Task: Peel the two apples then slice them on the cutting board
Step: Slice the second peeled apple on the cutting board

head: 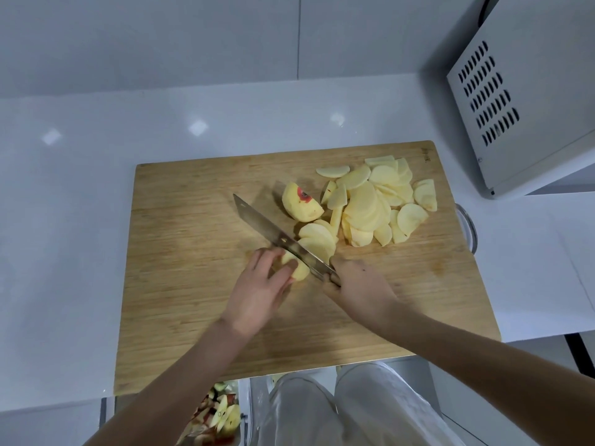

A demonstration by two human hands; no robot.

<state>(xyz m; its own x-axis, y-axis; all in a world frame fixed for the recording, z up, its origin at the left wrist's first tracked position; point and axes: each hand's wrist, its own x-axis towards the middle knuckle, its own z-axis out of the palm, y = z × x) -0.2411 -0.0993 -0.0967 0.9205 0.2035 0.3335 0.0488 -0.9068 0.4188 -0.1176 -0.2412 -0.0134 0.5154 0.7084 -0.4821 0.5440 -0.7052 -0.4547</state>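
A wooden cutting board lies on the white counter. My left hand holds a peeled apple piece down with curled fingers. My right hand grips the handle of a cleaver, whose blade runs diagonally up-left and rests against that piece. Fresh slices lie just right of the blade. A peeled apple quarter with a red spot of skin sits behind the knife. A heap of thin apple slices covers the board's far right part.
A white microwave stands at the back right, close to the board's corner. A glass rim shows past the board's right edge. Below the counter edge, a bin holds apple peels and scraps. The white counter stretches left.
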